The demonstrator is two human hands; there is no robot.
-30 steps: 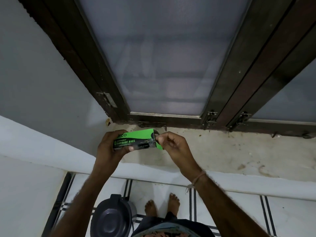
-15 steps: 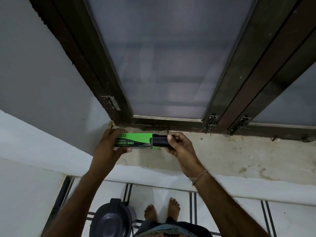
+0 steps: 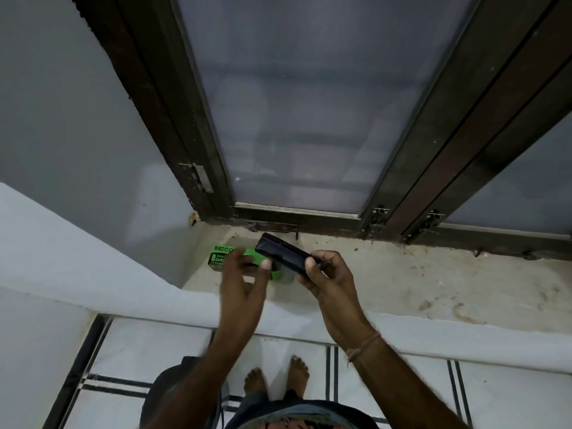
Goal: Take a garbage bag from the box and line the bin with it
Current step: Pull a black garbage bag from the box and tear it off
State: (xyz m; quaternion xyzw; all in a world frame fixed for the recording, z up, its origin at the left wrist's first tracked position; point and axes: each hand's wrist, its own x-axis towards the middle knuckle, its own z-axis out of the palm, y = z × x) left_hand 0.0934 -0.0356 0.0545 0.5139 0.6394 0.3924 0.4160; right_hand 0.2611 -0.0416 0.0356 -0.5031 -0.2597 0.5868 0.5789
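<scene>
The green garbage bag box (image 3: 220, 256) lies on the stained window sill (image 3: 402, 280), near its left corner. A black roll of garbage bags (image 3: 283, 253) is out of the box and tilted, gripped at its right end by my right hand (image 3: 328, 280). My left hand (image 3: 244, 283) is blurred in front of the box with fingers apart, and its thumb is close to the roll's left end. The dark bin (image 3: 161, 397) stands on the floor at the bottom left, mostly hidden by my left forearm.
A dark-framed frosted window (image 3: 294, 119) rises behind the sill. A white ledge (image 3: 464, 342) runs below the sill's front edge. My bare feet (image 3: 275, 379) stand on white tiles with dark stripes, to the right of the bin.
My right hand has pulled the black roll fully out of the box. My left hand has let go of the box, which now rests on the sill, and has shifted right.
</scene>
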